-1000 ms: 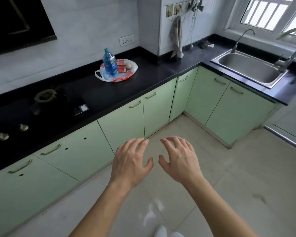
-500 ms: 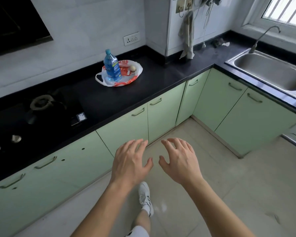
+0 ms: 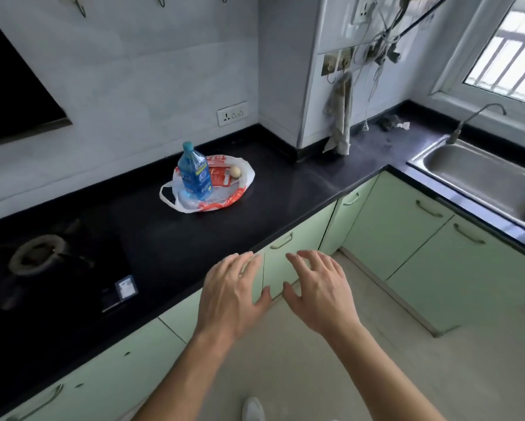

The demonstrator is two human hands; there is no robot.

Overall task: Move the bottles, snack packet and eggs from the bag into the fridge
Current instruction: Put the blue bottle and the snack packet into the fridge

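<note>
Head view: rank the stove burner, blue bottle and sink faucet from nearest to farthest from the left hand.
From the left hand:
1. Blue bottle, standing in the bag, ahead on the counter.
2. Stove burner, far to its left.
3. Sink faucet, far right by the window.
The first two are close.

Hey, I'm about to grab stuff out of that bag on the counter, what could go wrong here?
The blue bottle stands upright on the crumpled plastic bag; tugging the bag may topple it. The egg lies loose beside the red snack packet and might roll or crack if bumped. Both the left hand and right hand are empty, so lift items one by one.
</note>
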